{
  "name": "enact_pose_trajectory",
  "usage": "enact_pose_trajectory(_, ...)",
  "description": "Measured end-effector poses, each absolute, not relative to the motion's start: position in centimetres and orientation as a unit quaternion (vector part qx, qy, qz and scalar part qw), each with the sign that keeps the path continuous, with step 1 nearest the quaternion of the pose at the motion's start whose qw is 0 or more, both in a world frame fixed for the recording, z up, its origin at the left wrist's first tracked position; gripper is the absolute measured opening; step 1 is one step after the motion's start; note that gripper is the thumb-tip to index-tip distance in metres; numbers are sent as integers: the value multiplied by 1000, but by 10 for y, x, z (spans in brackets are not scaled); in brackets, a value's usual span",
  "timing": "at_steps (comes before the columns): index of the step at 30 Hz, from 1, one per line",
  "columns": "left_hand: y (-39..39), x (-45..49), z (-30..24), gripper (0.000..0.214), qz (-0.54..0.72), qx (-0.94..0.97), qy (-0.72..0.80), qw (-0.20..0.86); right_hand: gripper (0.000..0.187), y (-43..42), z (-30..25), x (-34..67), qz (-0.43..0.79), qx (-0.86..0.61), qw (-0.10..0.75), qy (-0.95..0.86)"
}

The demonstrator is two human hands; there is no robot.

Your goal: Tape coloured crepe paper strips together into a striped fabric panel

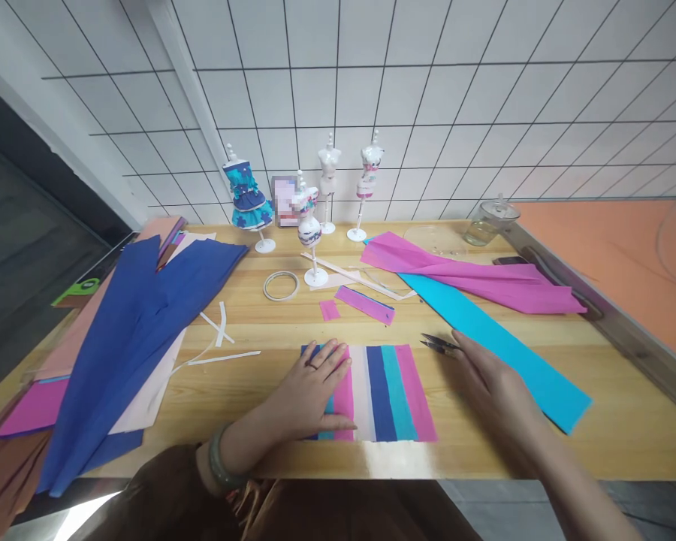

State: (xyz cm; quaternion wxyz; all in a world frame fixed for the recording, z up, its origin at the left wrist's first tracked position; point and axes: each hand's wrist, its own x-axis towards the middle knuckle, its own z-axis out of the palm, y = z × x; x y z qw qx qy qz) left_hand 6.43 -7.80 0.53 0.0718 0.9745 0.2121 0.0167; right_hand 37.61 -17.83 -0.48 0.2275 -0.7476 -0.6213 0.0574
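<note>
A striped sheet of crepe paper (381,391) in blue, teal, pink and pale bands lies flat near the table's front edge. On its left part my left hand (318,383) rests palm down, fingers stretched out. To the right of the sheet, my right hand (493,376) is closed around a pair of scissors (438,344), whose blades point left and stand slightly apart, clear of the sheet. The handles are mostly hidden by my fingers. Behind the sheet lie a pink strip (365,304) and a small pink square (330,309).
A dressed mini mannequin (248,197) and several others, such as this front one (309,218), stand toward the wall. A tape roll (281,286) lies before them. Blue paper (140,323) covers the left; pink (473,278) and turquoise paper (501,346) lie right, near a glass jar (487,222).
</note>
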Motion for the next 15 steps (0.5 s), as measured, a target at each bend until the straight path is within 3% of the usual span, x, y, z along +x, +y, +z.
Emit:
enact_pose_trajectory(6,-92,104,13,84,67,986,128,78,38,-177,-43,408,-118,-659,133,-731)
enact_pose_trajectory(15,-103,132,-4,79,53,988,101,107,38,-179,-42,401,-154,-656,122,-729)
